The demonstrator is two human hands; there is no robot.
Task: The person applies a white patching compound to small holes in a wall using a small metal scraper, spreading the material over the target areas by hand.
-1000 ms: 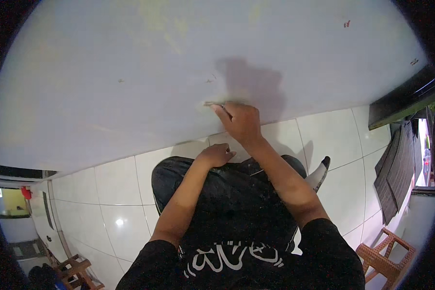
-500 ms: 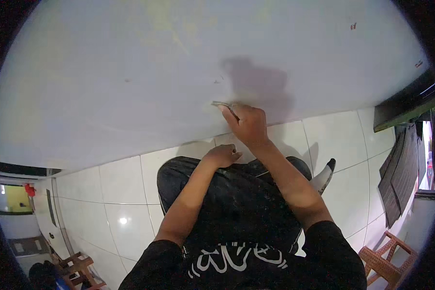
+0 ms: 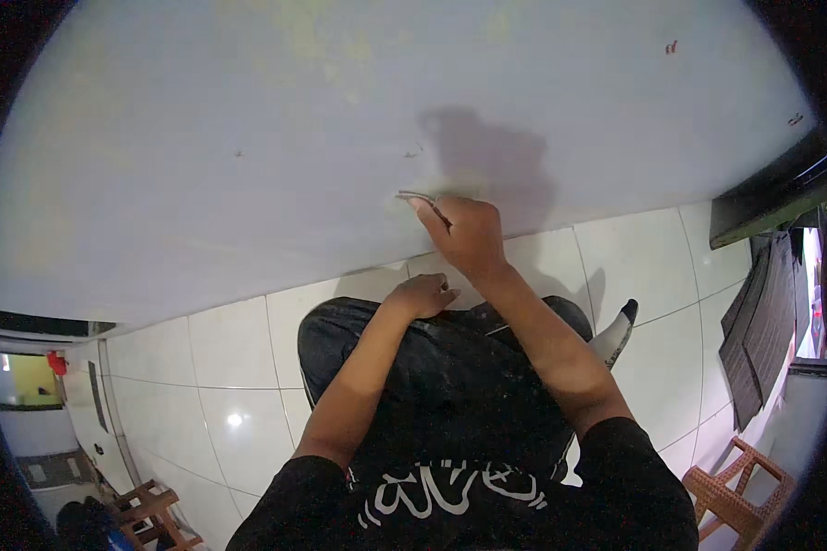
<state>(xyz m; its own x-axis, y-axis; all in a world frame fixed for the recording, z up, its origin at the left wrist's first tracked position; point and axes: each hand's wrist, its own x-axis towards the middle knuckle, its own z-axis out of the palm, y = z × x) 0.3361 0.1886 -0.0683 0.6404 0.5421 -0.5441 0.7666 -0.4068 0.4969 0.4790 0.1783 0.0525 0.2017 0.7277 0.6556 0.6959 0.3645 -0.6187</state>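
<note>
My right hand (image 3: pixel 469 231) presses a thin, bent piece of sandpaper (image 3: pixel 417 196) against the pale painted wall (image 3: pixel 202 202). The thumb lies along the sheet, and its light edge sticks out to the left of the fingers. Just above the hand, the wall has small chipped marks (image 3: pixel 411 154), and my hand's shadow falls on it. My left hand (image 3: pixel 420 297) rests low by my folded legs (image 3: pixel 432 367), its fingers curled in. I see nothing held in it, though the inner palm is hidden.
White floor tiles (image 3: pixel 234 344) meet the wall's lower edge. On the right are a dark ledge (image 3: pixel 763 202), a grey ribbed panel (image 3: pixel 761 321) and a woven stool (image 3: pixel 740 491). A brown wooden stool (image 3: pixel 152 514) stands at lower left. My foot (image 3: pixel 618 332) extends right.
My right hand has slid slightly left along the wall with the sandpaper. My left hand stays in place.
</note>
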